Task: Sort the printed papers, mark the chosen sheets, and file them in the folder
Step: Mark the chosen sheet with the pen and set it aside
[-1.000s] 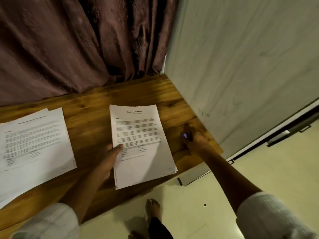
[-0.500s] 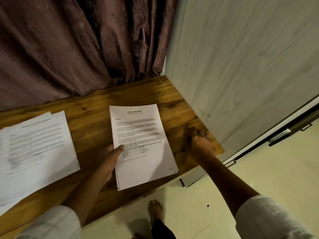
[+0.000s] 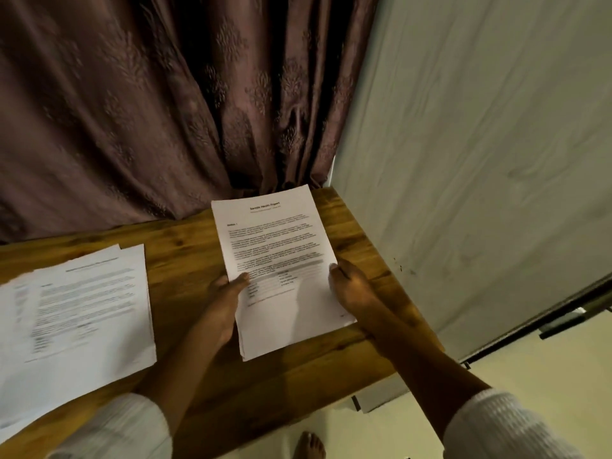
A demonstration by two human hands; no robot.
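A thin stack of printed papers, headed like a health report, is held over the right part of the wooden table, its far edge tilted up toward the curtain. My left hand grips the stack's left edge, thumb on top. My right hand grips its right edge, thumb on the sheet. A second spread of printed sheets lies flat on the table's left side, blurred. I see no pen or folder.
A brown patterned curtain hangs behind the table. A pale wood-grain panel stands hard against the table's right edge. Below the front edge are a light floor and my bare foot.
My right hand left the table's right edge and took hold of the stack's right side. Both hands now lift the stack, which has moved up and away from me.
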